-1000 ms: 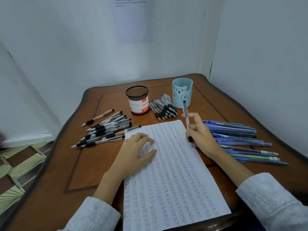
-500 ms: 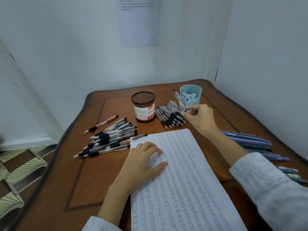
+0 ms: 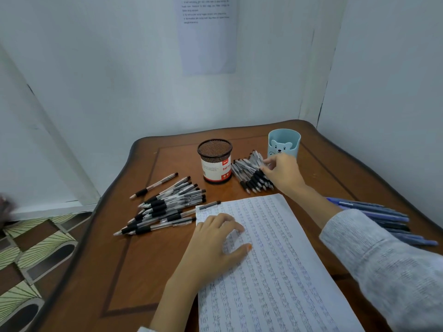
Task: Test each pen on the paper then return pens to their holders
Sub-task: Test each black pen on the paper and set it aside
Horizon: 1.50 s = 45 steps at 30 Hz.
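Far left on the table (image 3: 143,271), a large heap of black-grip pens (image 3: 167,207) lies loose, none of them in a holder. The left hand (image 3: 215,243) rests on the near-left part of the written paper (image 3: 287,271), fingers loosely spread, pinning the sheet and holding nothing. Farther back stands the mesh holder (image 3: 215,161), with no pen showing above its rim. Just to its right lies a smaller pile of pens (image 3: 249,176). The right hand (image 3: 284,174) reaches over this pile, its bent fingertips (image 3: 265,166) on the pens' far ends. Whether they pinch one pen or merely touch cannot be told. The blue bear cup (image 3: 284,144) stands just behind that hand, also with no pen showing. Blue pens (image 3: 374,216) lie at the far right, partly under the sleeve.

Judgement: the step in hand is an exchange at the small pile, between tests. The next move calls for one pen singled out cleanly without scattering its neighbours. Return to the holders is not yet begun.
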### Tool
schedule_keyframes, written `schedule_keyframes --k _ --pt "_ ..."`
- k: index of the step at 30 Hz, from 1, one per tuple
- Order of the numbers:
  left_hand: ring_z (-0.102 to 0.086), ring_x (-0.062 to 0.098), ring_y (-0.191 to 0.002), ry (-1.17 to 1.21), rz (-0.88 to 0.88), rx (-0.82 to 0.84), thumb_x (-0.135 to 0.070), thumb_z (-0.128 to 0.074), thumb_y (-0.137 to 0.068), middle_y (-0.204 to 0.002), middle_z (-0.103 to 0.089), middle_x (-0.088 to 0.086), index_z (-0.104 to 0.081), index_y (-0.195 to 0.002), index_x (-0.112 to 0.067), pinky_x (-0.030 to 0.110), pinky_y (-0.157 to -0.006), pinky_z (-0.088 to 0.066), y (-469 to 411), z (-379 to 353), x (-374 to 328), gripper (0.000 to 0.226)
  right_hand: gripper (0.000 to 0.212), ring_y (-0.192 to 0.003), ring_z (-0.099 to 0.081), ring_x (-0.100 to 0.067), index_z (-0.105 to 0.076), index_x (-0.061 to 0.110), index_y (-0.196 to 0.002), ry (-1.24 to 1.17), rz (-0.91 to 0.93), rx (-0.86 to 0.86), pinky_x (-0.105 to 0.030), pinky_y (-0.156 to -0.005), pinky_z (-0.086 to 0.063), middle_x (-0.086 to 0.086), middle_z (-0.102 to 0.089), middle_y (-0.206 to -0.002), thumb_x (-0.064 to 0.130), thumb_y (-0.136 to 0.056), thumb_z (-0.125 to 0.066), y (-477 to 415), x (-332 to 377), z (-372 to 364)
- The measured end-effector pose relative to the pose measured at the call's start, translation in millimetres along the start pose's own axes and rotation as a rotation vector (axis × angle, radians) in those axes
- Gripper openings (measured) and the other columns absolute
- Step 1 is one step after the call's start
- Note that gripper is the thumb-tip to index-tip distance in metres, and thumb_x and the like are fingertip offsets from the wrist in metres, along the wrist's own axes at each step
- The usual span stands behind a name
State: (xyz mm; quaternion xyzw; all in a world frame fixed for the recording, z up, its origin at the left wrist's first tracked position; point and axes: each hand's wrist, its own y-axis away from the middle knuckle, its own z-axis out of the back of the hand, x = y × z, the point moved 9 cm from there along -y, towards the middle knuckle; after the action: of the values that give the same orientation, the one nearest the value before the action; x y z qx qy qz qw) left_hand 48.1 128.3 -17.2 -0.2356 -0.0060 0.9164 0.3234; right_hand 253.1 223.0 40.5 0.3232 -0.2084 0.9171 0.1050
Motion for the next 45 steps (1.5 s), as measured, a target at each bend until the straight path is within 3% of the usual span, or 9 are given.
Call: schedule_keyframes --k 8,12,16,24,30,36,40,43,45 --pt "-0.032 -0.004 -0.119 -0.011 0.016 0.006 -0.061 -0.048 -0.089 -0.128 -0.039 -0.023 -0.052 -0.123 -0.04 0.024 -0.102 -0.024 1.7 2.9 -4.6 0.04 0.018 -0.077 -0.054 -0.008 -0.07 0.015 -0.099 -0.025 0.102 -0.044 -0.027 -0.071 -0.051 0.001 -0.059 -0.102 0.007 -0.09 -0.056 44.6 19.7 10.9" --pt "-0.035 -0.003 -0.115 -0.026 0.03 -0.004 -0.053 -0.046 -0.094 -0.132 -0.042 -0.019 -0.052 -0.127 -0.033 0.016 -0.092 -0.024 8.9 10.3 -5.4 0.039 0.019 -0.068 -0.051 -0.004 -0.072 0.016 -0.089 -0.09 0.174 0.093 -0.021 -0.066 -0.043 0.003 -0.061 -0.09 0.004 -0.087 -0.057 63.2 35.9 -9.2" --pt "-0.033 0.0 -0.129 -0.034 0.064 0.007 -0.053 -0.045 -0.095 -0.144 -0.038 -0.017 -0.048 -0.134 -0.034 0.022 -0.105 -0.026 23.7 17.9 13.4 0.044 0.017 -0.06 -0.048 0.004 -0.072 0.01 -0.097 -0.142 0.225 0.291 -0.005 -0.059 -0.039 0.017 -0.055 -0.076 0.003 -0.09 -0.059 75.8 53.0 -35.5" --pt "-0.03 0.0 -0.135 0.057 0.067 -0.029 -0.051 -0.051 -0.093 -0.147 -0.037 -0.018 -0.05 -0.135 -0.035 0.025 -0.11 -0.023 33.6 24.1 26.1 0.045 0.028 -0.08 -0.049 -0.003 -0.067 0.021 -0.116 -0.17 0.241 0.399 -0.012 -0.07 -0.037 0.01 -0.051 -0.09 0.021 -0.088 -0.068 73.5 65.1 -83.1" --pt "-0.03 -0.001 -0.135 0.035 0.058 -0.046 -0.054 -0.05 -0.092 -0.147 -0.038 -0.018 -0.05 -0.135 -0.034 0.022 -0.108 -0.021 32.0 22.7 29.8 0.047 0.012 -0.085 -0.05 -0.008 -0.071 0.024 -0.097 -0.143 0.245 0.427 -0.018 -0.073 -0.041 0.005 -0.052 -0.095 0.022 -0.085 -0.071 70.5 66.1 -87.8" --pt "-0.029 -0.001 -0.135 0.038 0.067 -0.055 -0.054 -0.051 -0.092 -0.146 -0.038 -0.019 -0.051 -0.134 -0.035 0.023 -0.109 -0.02 31.7 21.9 31.5 0.046 0.013 -0.085 -0.058 -0.011 -0.068 0.015 -0.102 -0.667 -0.043 0.472 -0.017 -0.071 -0.05 0.0 -0.065 -0.092 0.018 -0.09 -0.064 64.1 43.7 -63.7" --pt "-0.029 0.0 -0.136 0.026 0.079 -0.044 -0.055 -0.05 -0.092 -0.147 -0.037 -0.019 -0.049 -0.135 -0.037 0.026 -0.111 -0.022 31.9 21.4 33.4 0.047 0.013 -0.096 -0.065 -0.028 -0.056 0.008 -0.105 -1.112 -0.259 0.336 -0.033 -0.081 -0.055 -0.014 -0.07 -0.1 0.016 -0.099 -0.048 62.2 27.9 -40.1" --pt "-0.029 0.0 -0.137 0.018 0.086 -0.034 -0.055 -0.05 -0.092 -0.148 -0.036 -0.019 -0.048 -0.136 -0.037 0.025 -0.11 -0.022 31.8 20.7 33.1 0.047 0.015 -0.074 -0.063 -0.021 -0.054 0.017 -0.105 -1.314 -0.313 0.193 -0.037 -0.077 -0.053 -0.007 -0.063 -0.081 0.021 -0.103 -0.04 64.6 24.1 -13.8" --pt "-0.029 0.001 -0.137 0.006 0.089 -0.024 -0.055 -0.048 -0.092 -0.149 -0.036 -0.018 -0.047 -0.136 -0.037 0.026 -0.11 -0.022 31.8 20.7 32.0 0.048 0.021 -0.054 -0.046 -0.01 -0.057 0.021 -0.102 -1.395 -0.375 0.167 -0.024 -0.055 -0.046 0.0 -0.047 -0.067 0.029 -0.103 -0.039 68.7 19.9 -3.1"
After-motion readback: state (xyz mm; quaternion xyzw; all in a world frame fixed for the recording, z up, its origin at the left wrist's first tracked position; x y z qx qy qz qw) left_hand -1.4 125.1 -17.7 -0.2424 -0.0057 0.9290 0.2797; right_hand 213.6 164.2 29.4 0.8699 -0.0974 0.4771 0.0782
